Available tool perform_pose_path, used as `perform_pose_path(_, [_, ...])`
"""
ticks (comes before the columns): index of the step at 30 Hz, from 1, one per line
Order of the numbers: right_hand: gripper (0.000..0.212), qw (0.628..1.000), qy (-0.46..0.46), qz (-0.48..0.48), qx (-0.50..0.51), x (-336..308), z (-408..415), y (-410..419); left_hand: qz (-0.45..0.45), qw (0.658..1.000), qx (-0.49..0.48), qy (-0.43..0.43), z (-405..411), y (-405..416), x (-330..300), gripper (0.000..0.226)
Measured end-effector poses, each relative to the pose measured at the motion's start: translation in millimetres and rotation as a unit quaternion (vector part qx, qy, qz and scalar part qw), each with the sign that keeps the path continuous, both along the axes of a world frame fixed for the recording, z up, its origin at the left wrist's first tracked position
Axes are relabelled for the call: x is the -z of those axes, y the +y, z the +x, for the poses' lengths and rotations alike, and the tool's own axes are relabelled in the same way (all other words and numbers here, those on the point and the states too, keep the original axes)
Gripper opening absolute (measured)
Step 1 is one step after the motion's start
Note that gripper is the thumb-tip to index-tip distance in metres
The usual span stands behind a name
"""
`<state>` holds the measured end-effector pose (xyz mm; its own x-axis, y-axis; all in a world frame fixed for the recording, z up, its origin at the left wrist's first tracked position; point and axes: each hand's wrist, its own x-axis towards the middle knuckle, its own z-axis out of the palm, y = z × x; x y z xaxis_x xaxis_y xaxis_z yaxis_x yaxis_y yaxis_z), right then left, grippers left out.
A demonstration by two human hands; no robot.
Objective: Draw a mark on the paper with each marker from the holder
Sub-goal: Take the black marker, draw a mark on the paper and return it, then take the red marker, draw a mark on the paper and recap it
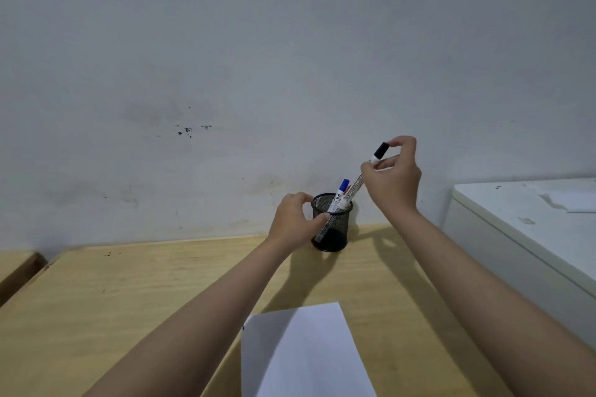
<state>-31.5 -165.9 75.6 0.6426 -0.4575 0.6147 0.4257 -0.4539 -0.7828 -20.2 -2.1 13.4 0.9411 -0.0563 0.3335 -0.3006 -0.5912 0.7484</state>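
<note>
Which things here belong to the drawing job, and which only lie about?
For the job: black-capped marker held in right hand; blue-capped marker; mesh holder steadied by left hand; paper.

Lying about: white cabinet with scraps on top; wooden table only bears things.

Soft, dim, even light; faint arm shadows on the desk (96,293), slight wide-angle bending at edges
</note>
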Motion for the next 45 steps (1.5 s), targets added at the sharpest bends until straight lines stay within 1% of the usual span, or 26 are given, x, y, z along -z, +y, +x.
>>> perform_pose_path(2, [0.037, 0.999, 0.040, -0.025, -0.005, 4.3, 14.8, 2.6, -0.005, 1.000, -0.017, -0.009, 11.6, -6.9, 5.4, 0.048])
perform_pose_path(6, [0.038, 0.991, 0.122, -0.060, -0.015, 18.5, 35.0, 4.7, -0.043, 0.997, -0.051, -0.032, 25.4, -17.1, 14.4, 0.043])
perform_pose_path(9, [0.038, 0.981, 0.173, -0.083, -0.028, 32.4, 43.4, 3.5, -0.037, 0.998, -0.047, -0.033, 33.5, -19.5, 22.2, 0.041])
perform_pose_path(12, [0.039, 0.967, 0.233, -0.099, -0.019, 42.4, 48.4, 1.5, -0.035, 0.998, -0.036, -0.043, 36.6, -19.4, 31.3, 0.045])
perform_pose_path(15, [0.043, 0.949, 0.287, -0.131, -0.021, 50.6, 54.0, 2.8, -0.100, 0.993, -0.048, -0.037, 36.8, -18.1, 34.6, 0.048])
perform_pose_path(18, [0.046, 0.938, 0.311, -0.154, -0.010, 53.2, 60.3, 6.1, -0.126, 0.989, -0.073, -0.033, 39.3, -18.7, 32.8, 0.043])
perform_pose_path(21, [0.042, 0.936, 0.299, -0.179, 0.038, 46.3, 65.4, 8.1, -0.135, 0.987, -0.088, -0.027, 42.1, -20.7, 31.4, 0.040])
perform_pose_path(24, [0.030, 0.920, 0.308, -0.231, 0.079, 38.8, 70.1, 10.0, -0.123, 0.988, -0.084, -0.028, 43.0, -24.0, 32.3, 0.041])
perform_pose_path(26, [0.023, 0.909, 0.319, -0.249, 0.094, 36.3, 72.7, 11.4, -0.117, 0.989, -0.085, -0.033, 43.2, -25.6, 33.1, 0.043])
perform_pose_path(28, [0.019, 0.906, 0.318, -0.263, 0.099, 35.0, 74.0, 12.8, -0.114, 0.989, -0.084, -0.036, 43.1, -26.3, 33.4, 0.044])
perform_pose_path(33, [0.008, 0.924, 0.270, -0.263, 0.066, 31.0, 70.2, 17.0, -0.075, 0.993, -0.081, -0.049, 43.2, -26.7, 33.6, 0.047])
perform_pose_path(35, [0.009, 0.928, 0.255, -0.268, 0.050, 28.0, 68.1, 17.8, -0.046, 0.994, -0.084, -0.056, 42.4, -27.3, 33.1, 0.047])
perform_pose_path(38, [0.018, 0.948, 0.235, -0.211, -0.032, 23.8, 62.5, 20.3, -0.002, 0.994, -0.077, -0.073, 38.1, -28.0, 32.1, 0.043])
perform_pose_path(40, [0.010, 0.962, 0.201, -0.175, -0.060, 19.2, 55.1, 20.8, 0.015, 0.995, -0.062, -0.075, 34.4, -27.4, 31.5, 0.042])
perform_pose_path(41, [0.005, 0.966, 0.179, -0.174, -0.061, 15.7, 50.8, 19.5, 0.016, 0.996, -0.055, -0.072, 32.1, -26.5, 30.1, 0.041])
perform_pose_path(43, [0.007, 0.971, 0.142, -0.185, -0.052, 6.5, 40.1, 14.9, 0.001, 0.997, -0.046, -0.069, 25.6, -24.6, 25.8, 0.037])
perform_pose_path(45, [0.008, 0.975, 0.115, -0.188, -0.038, -3.6, 24.0, 10.1, -0.062, 0.995, -0.032, -0.067, 14.4, -22.4, 17.7, 0.030])
